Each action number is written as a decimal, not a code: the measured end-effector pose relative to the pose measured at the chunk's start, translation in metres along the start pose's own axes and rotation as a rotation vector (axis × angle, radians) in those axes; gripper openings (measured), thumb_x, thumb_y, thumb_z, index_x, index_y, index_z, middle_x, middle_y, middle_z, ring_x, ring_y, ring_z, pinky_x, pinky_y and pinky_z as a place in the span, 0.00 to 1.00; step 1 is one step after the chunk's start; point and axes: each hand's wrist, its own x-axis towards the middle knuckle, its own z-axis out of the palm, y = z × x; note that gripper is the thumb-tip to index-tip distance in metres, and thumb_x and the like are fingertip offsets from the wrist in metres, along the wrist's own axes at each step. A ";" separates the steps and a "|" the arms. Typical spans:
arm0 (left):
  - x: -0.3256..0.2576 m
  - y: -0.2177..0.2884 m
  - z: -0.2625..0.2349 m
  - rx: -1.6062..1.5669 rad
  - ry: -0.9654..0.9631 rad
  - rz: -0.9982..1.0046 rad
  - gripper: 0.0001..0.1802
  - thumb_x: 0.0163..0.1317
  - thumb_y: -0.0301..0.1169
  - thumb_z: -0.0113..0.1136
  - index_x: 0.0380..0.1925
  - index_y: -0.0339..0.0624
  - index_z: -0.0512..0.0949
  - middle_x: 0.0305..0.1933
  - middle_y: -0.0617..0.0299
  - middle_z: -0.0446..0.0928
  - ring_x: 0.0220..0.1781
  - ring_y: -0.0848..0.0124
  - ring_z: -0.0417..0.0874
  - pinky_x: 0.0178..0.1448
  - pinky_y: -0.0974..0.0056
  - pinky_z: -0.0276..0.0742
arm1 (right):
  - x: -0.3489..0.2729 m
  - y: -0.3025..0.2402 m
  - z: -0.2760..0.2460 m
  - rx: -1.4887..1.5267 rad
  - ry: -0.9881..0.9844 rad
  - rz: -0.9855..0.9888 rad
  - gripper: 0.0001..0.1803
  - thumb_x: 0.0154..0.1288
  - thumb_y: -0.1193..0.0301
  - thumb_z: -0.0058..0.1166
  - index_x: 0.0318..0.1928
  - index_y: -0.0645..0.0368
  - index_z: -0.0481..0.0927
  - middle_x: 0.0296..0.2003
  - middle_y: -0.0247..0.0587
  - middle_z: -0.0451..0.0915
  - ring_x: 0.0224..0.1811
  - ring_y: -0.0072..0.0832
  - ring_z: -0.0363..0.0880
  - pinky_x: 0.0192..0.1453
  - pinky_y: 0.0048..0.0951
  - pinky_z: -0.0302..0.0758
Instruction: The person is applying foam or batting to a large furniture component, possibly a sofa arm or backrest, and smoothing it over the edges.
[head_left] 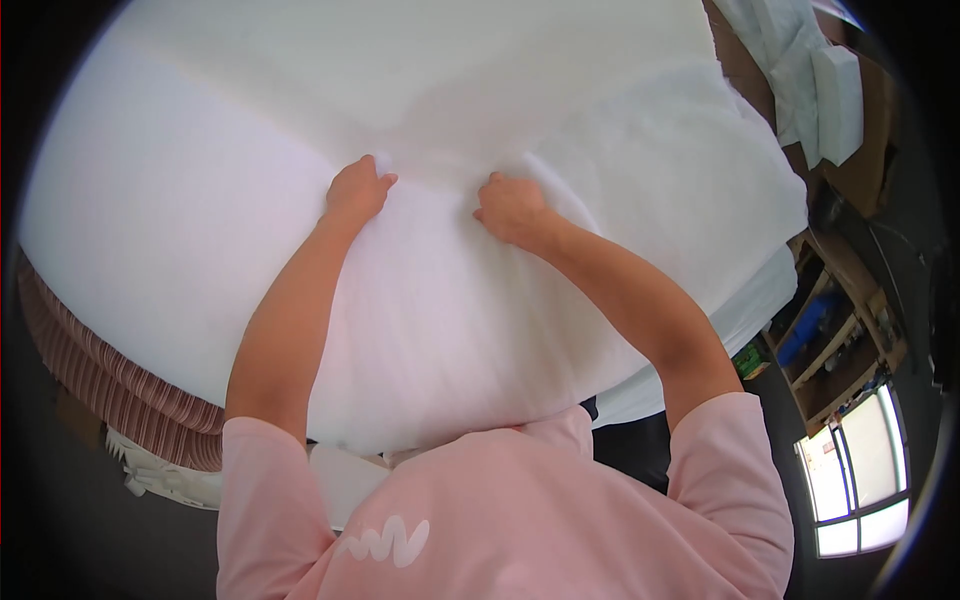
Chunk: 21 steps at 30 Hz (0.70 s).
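- On the table in front of you, a big white batting sheet [480, 300] covers nearly everything and drapes over the near edge toward your chest.
- Your left hand [356, 190] is clenched, pinching a bunch of the batting near the sheet's middle; fingers dig into the fluff.
- Your right hand [512, 208] is just beside it, fingers curled down into the same sheet at a raised fold, gripping or pressing, hard to tell which.
- Handling guess: light, very soft, no stiffness, sags wherever unsupported. Likely tears or thins if you pull one spot hard; fibres cling more than slip.
- Best hold looks like wide pinches with both hands well apart along a fold or edge, not one tight bunch at the centre.
- A striped red cloth [90, 370] hangs below the sheet's left edge.
- A stack of white material [815, 90] lies beyond the sheet's far right corner.
- A wooden shelf unit [840, 330] with small items stands right of the sheet, below table level; a window [860, 480] shows past it.
- Nothing lies on top of the sheet; only the overhanging near edge against your pink shirt [520, 510] could snag.
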 end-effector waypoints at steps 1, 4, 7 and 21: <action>0.002 -0.004 -0.007 0.001 0.001 -0.004 0.22 0.65 0.45 0.63 0.48 0.37 0.76 0.47 0.53 0.81 0.51 0.59 0.82 0.52 0.56 0.79 | 0.003 -0.002 -0.004 0.000 0.001 -0.005 0.20 0.70 0.58 0.52 0.51 0.60 0.80 0.48 0.46 0.80 0.50 0.44 0.80 0.50 0.43 0.78; -0.007 -0.008 -0.039 -0.697 -0.154 -0.017 0.21 0.67 0.42 0.62 0.49 0.36 0.75 0.48 0.54 0.81 0.50 0.64 0.81 0.51 0.58 0.78 | -0.003 -0.011 -0.037 0.038 0.062 -0.060 0.21 0.69 0.58 0.53 0.55 0.59 0.79 0.49 0.44 0.80 0.51 0.42 0.80 0.52 0.41 0.77; -0.046 0.027 -0.079 -0.958 -0.443 0.061 0.21 0.69 0.39 0.61 0.54 0.35 0.74 0.48 0.57 0.81 0.47 0.69 0.81 0.51 0.63 0.78 | -0.033 -0.014 -0.081 0.288 0.324 -0.022 0.21 0.69 0.61 0.54 0.57 0.57 0.79 0.52 0.43 0.80 0.46 0.38 0.82 0.50 0.39 0.78; -0.012 -0.015 0.022 0.391 0.099 0.238 0.10 0.60 0.24 0.59 0.43 0.44 0.75 0.39 0.55 0.81 0.44 0.56 0.85 0.42 0.53 0.81 | 0.003 -0.014 0.004 0.145 -0.084 0.042 0.18 0.70 0.63 0.50 0.52 0.60 0.81 0.50 0.47 0.82 0.52 0.46 0.80 0.57 0.44 0.76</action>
